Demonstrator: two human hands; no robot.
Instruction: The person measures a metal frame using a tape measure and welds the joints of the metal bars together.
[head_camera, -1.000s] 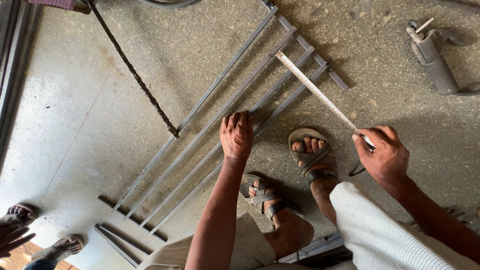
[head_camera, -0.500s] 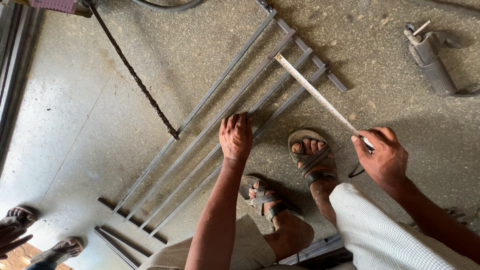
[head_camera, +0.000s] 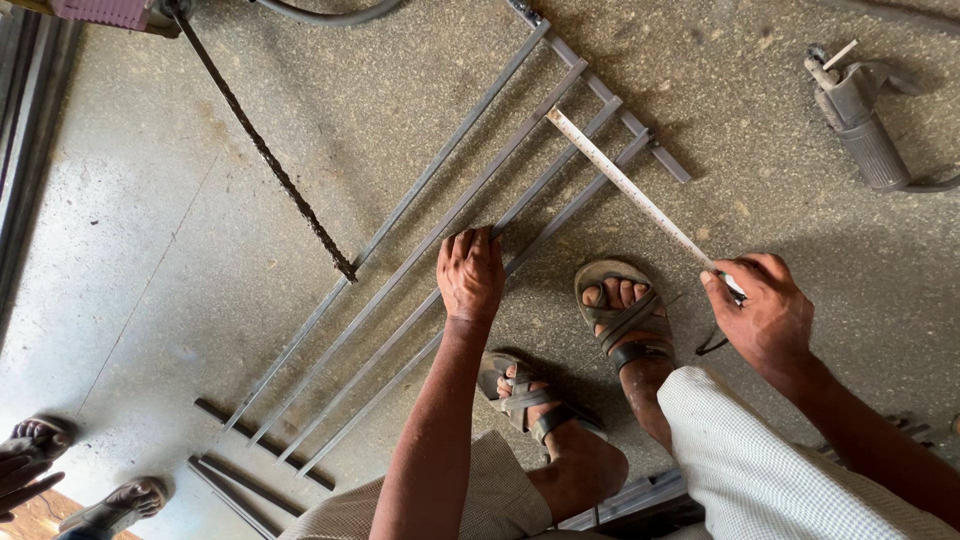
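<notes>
Crouching over the concrete floor (head_camera: 150, 250), the person works with both hands on a frame of four long grey steel bars (head_camera: 420, 250) laid side by side. The left hand (head_camera: 470, 275) rests palm-down, fingers curled over one of the middle bars, pinning it to the floor; it grips nothing else. The right hand (head_camera: 765, 315), just right of the sandalled foot (head_camera: 620, 310), is closed on the case end of a pale steel tape measure (head_camera: 625, 185), pinching it between thumb and fingers.

From that hand the tape runs up and left, away from the body, its tip meeting the bars near the short grey cross-piece (head_camera: 620, 110) at their far end. Judged from this layout, the bars are already set out and joined at the far end; measuring is under way, and the loose short bars (head_camera: 260, 445) left of the left hand remain unfitted. Beyond the right hand lies a grey power tool (head_camera: 865, 120); beyond the left, a twisted dark rod (head_camera: 265, 150).
</notes>
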